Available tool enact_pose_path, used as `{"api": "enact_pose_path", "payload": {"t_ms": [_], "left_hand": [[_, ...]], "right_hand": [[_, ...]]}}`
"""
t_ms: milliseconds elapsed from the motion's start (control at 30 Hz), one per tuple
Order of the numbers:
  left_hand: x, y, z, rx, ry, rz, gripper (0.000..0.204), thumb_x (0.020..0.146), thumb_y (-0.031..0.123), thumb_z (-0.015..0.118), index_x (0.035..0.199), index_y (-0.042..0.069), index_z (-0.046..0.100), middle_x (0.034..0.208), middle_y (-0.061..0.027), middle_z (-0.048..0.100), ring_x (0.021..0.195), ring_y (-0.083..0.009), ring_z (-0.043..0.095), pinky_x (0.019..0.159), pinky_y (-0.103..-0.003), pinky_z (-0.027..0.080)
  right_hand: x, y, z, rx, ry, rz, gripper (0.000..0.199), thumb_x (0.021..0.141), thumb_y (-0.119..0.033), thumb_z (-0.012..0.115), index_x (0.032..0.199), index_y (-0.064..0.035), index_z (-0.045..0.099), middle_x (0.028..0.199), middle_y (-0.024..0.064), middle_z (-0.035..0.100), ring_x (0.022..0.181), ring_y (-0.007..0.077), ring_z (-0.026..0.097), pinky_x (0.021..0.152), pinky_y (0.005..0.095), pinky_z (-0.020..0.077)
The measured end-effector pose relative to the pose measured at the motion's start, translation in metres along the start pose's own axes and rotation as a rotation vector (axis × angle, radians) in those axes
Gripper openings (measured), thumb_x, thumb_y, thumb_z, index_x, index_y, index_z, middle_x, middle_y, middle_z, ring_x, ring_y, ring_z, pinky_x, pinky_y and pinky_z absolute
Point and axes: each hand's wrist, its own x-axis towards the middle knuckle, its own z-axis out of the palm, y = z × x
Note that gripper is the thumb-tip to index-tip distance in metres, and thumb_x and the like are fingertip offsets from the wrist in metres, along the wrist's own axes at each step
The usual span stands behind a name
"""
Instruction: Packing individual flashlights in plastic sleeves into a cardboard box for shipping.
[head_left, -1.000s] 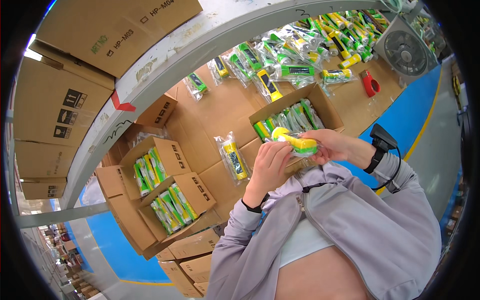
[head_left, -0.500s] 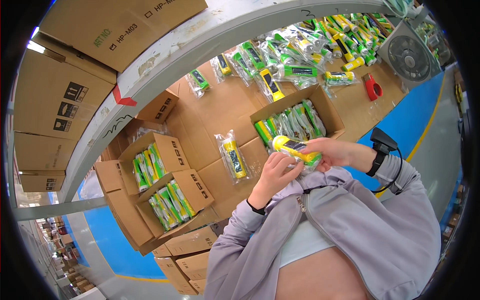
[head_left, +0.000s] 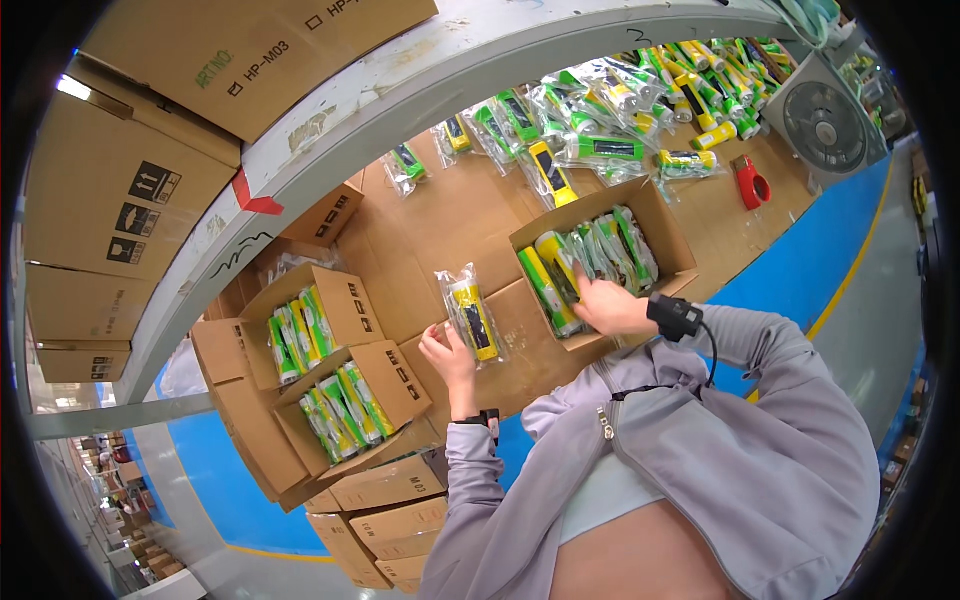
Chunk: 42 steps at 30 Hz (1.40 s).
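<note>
My right hand (head_left: pixel 612 307) reaches into an open carton (head_left: pixel 680 234) and holds the lower end of a yellow-and-green flashlight (head_left: pixel 553 252) lying in it. Several bagged flashlights (head_left: pixel 618 245) are packed side by side there, their far ends partly showing. Its fingertips are partly hidden against the contents. To the left, my left hand (head_left: pixel 450 360) is beside a bagged yellow flashlight (head_left: pixel 474 320) with a dark panel, lying flat on the cardboard-covered table (head_left: pixel 425 240). Its fingers are apart and loosely bent at the bag's left edge; whether they touch the bag I cannot tell.
Two open cartons of bagged flashlights (head_left: pixel 345 410) stand at the left. A large pile of flashlights (head_left: pixel 620 100) covers the far side, near a red tape dispenser (head_left: pixel 748 183) and a grey fan (head_left: pixel 824 125). A shelf frame (head_left: pixel 300 140) arches over the table, with closed cartons (head_left: pixel 120 190) beyond.
The flashlight both hands held in front of me is now in the carton, under my right hand. My left hand has let go and moved left to the bagged flashlight on the table.
</note>
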Motion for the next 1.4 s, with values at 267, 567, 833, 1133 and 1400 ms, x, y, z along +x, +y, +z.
{"api": "enact_pose_path", "payload": {"t_ms": [267, 567, 833, 1133, 1400], "left_hand": [[0.002, -0.03, 0.021, 0.332, -0.175, -0.072, 0.07, 0.075, 0.044, 0.068, 0.118, -0.005, 0.041, 0.112, -0.0236, 0.045, 0.105, -0.0376, 0.046, 0.09, -0.043, 0.038], [0.009, -0.028, 0.026, 0.171, -0.344, -0.225, 0.058, 0.071, 0.047, 0.072, 0.096, -0.002, 0.053, 0.096, -0.0227, 0.058, 0.09, -0.0331, 0.058, 0.078, -0.042, 0.045], [0.005, 0.0, 0.029, 0.043, -0.366, -0.266, 0.048, 0.071, 0.039, 0.074, 0.092, 0.001, 0.053, 0.096, -0.0193, 0.06, 0.084, -0.0259, 0.06, 0.074, -0.036, 0.046], [-0.004, 0.055, 0.002, -0.73, -0.324, -0.064, 0.031, 0.085, 0.006, 0.062, 0.112, 0.0, 0.048, 0.101, -0.0059, 0.06, 0.089, -0.0101, 0.057, 0.078, -0.024, 0.047], [-0.05, 0.214, -0.04, -0.791, -0.57, -0.027, 0.039, 0.089, 0.004, 0.053, 0.126, -0.001, 0.041, 0.112, -0.0065, 0.056, 0.102, -0.0137, 0.054, 0.087, -0.026, 0.042]], "right_hand": [[0.03, 0.018, -0.029, 0.084, -0.188, -0.091, 0.087, 0.079, -0.034, 0.061, 0.133, 0.0162, 0.015, 0.08, 0.0306, 0.059, 0.083, 0.0391, 0.06, 0.073, 0.0412, 0.0475], [0.031, 0.008, -0.005, 0.012, -0.094, 0.158, 0.096, 0.065, -0.027, 0.075, 0.137, 0.007, 0.021, 0.082, 0.0299, 0.06, 0.082, 0.041, 0.06, 0.072, 0.0431, 0.0483], [0.028, 0.01, 0.002, 0.069, -0.008, 0.175, 0.093, 0.064, -0.024, 0.076, 0.137, 0.0036, 0.025, 0.075, 0.0287, 0.058, 0.076, 0.0408, 0.059, 0.074, 0.0429, 0.0462], [0.027, 0.017, -0.013, 0.05, 0.039, -0.002, 0.083, 0.073, -0.029, 0.07, 0.133, 0.0081, 0.026, 0.083, 0.0285, 0.06, 0.077, 0.0388, 0.061, 0.069, 0.043, 0.0491], [-0.039, -0.096, -0.077, 1.312, 0.055, -0.255, 0.048, 0.089, -0.018, 0.057, 0.13, -0.0012, 0.037, 0.106, 0.006, 0.057, 0.094, 0.0119, 0.055, 0.08, 0.0274, 0.0451]]}}
